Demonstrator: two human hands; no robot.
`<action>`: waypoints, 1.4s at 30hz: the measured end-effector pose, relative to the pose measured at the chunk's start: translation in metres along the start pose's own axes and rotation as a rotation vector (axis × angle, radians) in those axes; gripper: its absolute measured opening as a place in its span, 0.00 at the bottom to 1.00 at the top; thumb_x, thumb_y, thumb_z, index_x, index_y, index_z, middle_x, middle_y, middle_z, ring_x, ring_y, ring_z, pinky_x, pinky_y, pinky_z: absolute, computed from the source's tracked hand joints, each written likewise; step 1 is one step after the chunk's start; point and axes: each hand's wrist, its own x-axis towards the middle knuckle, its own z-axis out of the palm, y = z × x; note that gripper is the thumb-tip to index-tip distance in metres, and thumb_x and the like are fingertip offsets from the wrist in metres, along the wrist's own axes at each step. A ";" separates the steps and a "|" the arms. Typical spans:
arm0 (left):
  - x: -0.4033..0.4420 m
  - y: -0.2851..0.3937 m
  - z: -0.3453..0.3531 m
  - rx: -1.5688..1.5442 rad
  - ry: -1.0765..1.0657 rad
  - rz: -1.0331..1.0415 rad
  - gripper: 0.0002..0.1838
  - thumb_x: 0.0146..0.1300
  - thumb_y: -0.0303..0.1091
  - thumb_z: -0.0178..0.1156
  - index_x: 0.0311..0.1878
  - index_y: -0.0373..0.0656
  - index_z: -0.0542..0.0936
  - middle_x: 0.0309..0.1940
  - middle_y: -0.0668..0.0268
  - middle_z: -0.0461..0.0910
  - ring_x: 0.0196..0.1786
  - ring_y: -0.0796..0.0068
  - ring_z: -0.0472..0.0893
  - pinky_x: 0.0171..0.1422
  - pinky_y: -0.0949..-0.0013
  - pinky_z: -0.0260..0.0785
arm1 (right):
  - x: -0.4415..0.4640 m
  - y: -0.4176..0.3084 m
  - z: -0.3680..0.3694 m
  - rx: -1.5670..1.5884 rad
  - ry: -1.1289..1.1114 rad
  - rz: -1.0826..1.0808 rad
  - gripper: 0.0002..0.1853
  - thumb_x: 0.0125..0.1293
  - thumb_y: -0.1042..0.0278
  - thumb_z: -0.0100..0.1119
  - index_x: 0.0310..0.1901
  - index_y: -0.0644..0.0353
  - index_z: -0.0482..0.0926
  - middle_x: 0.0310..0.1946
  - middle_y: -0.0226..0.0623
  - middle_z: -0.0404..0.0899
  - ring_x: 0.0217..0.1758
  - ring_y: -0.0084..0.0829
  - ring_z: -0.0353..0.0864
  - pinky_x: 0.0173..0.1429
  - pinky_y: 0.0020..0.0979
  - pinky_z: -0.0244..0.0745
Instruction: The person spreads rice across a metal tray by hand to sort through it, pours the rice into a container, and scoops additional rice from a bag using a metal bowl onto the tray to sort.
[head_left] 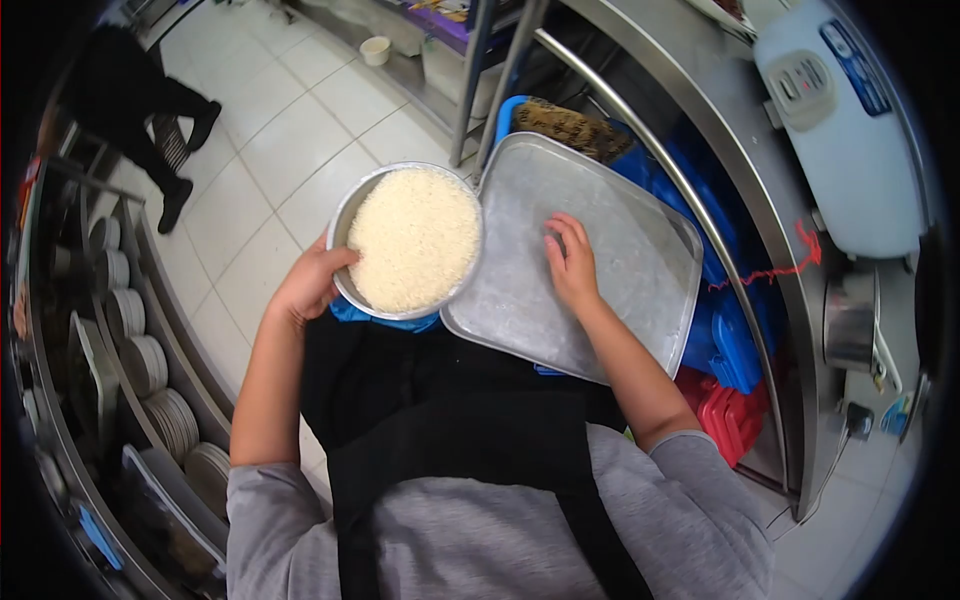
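My left hand (312,280) grips the rim of a round metal bowl (338,222), thumb over the edge and fingers beneath. White rice grains (415,240) fill the bowl. To its right lies a large metal tray (510,200) with a raised rim, its left edge partly hidden by the bowl. Over the middle of the tray is my right hand (570,255), fingers apart and slightly curled, holding nothing. Whether it touches the tray surface I cannot tell. A bit of blue material (355,312) shows below the bowl.
Shelves with stacked plates (170,425) stand at left. A person (125,95) in dark clothes is at upper left. On the right are a curved metal rail (670,165), a steel counter (735,150), a pot (850,320), and blue and red plastic items (728,415) below.
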 end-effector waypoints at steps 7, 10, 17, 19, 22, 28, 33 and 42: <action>0.038 -0.022 0.107 -0.141 -0.260 0.043 0.30 0.60 0.25 0.54 0.68 0.38 0.62 0.58 0.56 0.74 0.58 0.63 0.76 0.63 0.62 0.71 | -0.031 -0.077 -0.066 1.395 -0.232 0.667 0.31 0.75 0.51 0.42 0.73 0.51 0.47 0.69 0.42 0.59 0.66 0.43 0.68 0.61 0.46 0.73; 0.050 -0.042 0.146 -0.128 -0.314 -0.064 0.28 0.65 0.28 0.54 0.68 0.40 0.61 0.57 0.57 0.74 0.57 0.65 0.78 0.58 0.61 0.75 | -0.040 -0.076 -0.084 1.424 -0.176 0.760 0.33 0.73 0.46 0.44 0.71 0.55 0.51 0.67 0.46 0.61 0.63 0.42 0.71 0.59 0.43 0.75; 0.051 -0.074 0.177 -0.095 -0.399 -0.090 0.25 0.69 0.34 0.56 0.67 0.46 0.64 0.56 0.63 0.74 0.53 0.73 0.79 0.51 0.65 0.79 | -0.064 -0.044 -0.102 1.241 0.017 1.006 0.31 0.63 0.68 0.47 0.69 0.58 0.55 0.61 0.45 0.68 0.60 0.40 0.75 0.56 0.43 0.77; 0.055 -0.071 0.163 0.262 -0.219 0.130 0.22 0.68 0.30 0.56 0.65 0.45 0.68 0.57 0.63 0.73 0.52 0.74 0.77 0.51 0.65 0.77 | -0.068 -0.030 -0.103 1.189 0.085 1.032 0.30 0.62 0.69 0.47 0.67 0.62 0.58 0.58 0.45 0.71 0.58 0.41 0.77 0.57 0.44 0.77; 0.065 -0.067 0.131 0.860 0.175 0.640 0.21 0.65 0.29 0.59 0.62 0.41 0.72 0.51 0.58 0.76 0.45 0.64 0.79 0.48 0.62 0.75 | -0.069 -0.021 -0.109 1.009 0.173 0.994 0.30 0.61 0.71 0.46 0.67 0.64 0.58 0.56 0.46 0.72 0.53 0.41 0.79 0.51 0.42 0.81; 0.076 -0.101 0.111 0.904 0.256 0.622 0.22 0.67 0.30 0.55 0.63 0.39 0.66 0.44 0.45 0.79 0.46 0.42 0.79 0.51 0.52 0.71 | -0.064 -0.018 -0.133 0.854 0.223 1.081 0.28 0.58 0.74 0.46 0.63 0.62 0.62 0.51 0.45 0.74 0.47 0.38 0.81 0.44 0.39 0.83; 0.058 -0.114 0.111 0.781 0.159 0.482 0.22 0.69 0.28 0.49 0.64 0.38 0.61 0.43 0.37 0.78 0.48 0.38 0.79 0.52 0.51 0.70 | -0.074 0.006 -0.137 0.928 0.270 1.058 0.24 0.57 0.76 0.45 0.58 0.63 0.66 0.47 0.43 0.75 0.45 0.36 0.81 0.42 0.36 0.83; 0.048 -0.127 0.104 0.778 0.182 0.460 0.22 0.69 0.29 0.49 0.65 0.40 0.59 0.43 0.36 0.78 0.48 0.37 0.78 0.52 0.49 0.69 | -0.082 -0.005 -0.144 1.020 0.360 1.020 0.23 0.58 0.75 0.46 0.56 0.72 0.67 0.51 0.48 0.75 0.53 0.40 0.79 0.56 0.40 0.76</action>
